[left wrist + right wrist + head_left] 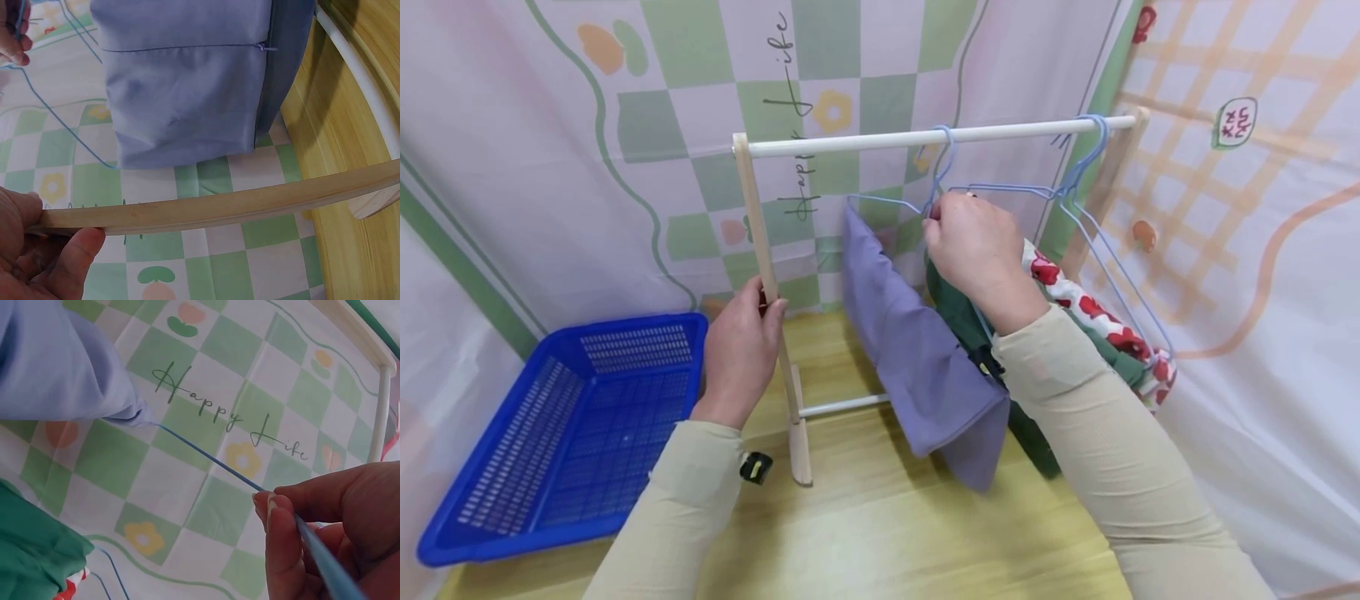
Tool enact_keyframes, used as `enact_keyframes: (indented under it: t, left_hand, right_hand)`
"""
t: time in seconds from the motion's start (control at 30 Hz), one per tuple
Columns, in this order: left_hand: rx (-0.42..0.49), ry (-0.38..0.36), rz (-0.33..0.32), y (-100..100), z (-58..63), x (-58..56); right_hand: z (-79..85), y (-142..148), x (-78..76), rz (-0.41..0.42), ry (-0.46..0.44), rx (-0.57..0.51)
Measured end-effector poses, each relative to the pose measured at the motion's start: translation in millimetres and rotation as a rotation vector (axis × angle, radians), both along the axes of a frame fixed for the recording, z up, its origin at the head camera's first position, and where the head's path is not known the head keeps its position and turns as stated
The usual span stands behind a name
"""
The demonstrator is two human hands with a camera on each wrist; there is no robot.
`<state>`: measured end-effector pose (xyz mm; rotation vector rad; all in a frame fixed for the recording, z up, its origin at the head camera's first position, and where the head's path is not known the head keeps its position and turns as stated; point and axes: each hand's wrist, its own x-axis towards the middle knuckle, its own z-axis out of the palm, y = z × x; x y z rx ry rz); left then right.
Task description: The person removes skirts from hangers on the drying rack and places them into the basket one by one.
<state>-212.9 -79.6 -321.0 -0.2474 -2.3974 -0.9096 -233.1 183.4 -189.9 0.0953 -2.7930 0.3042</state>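
My left hand (741, 350) grips the wooden side post (758, 217) of a small clothes rack, thumb and fingers on either side of it. My right hand (977, 250) pinches a blue wire hanger (206, 453) just below its hook. That hook passes over the white top rail (857, 141). A folded lavender cloth (917, 367) hangs from this hanger; a seam line crosses it in the left wrist view. Behind the right hand and forearm hang a dark green garment (955, 304) and a white one with red flowers (1093, 312), both partly hidden.
A blue plastic basket (617, 446) stands left of the rack on the yellow wood-grain table (850, 533). More blue hangers (1093, 154) hook over the rail's right end. A white lower bar (842, 406) joins the rack's base. Printed curtains (715, 83) enclose the back and sides.
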Motion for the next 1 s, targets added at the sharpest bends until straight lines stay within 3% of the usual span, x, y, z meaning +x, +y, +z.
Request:
enact_keyframes:
  t: [0.27,0.57,1.0]
  left_hand:
    - [0.002,0.012,0.005,-0.4,1.0,1.3]
    - [0.005,0.015,0.004,-1.3,1.4,1.2]
    - [-0.004,-0.001,0.021,2.5,2.1,2.0]
  right_hand:
    - [-2.7,-3.1,-3.4,-0.015,0.049,0.029]
    - [0.5,-5.5,-5.9,0.036,0.031,0.059]
    - [-3.4,-6.8,-12.9,0.118,0.013,-0.012]
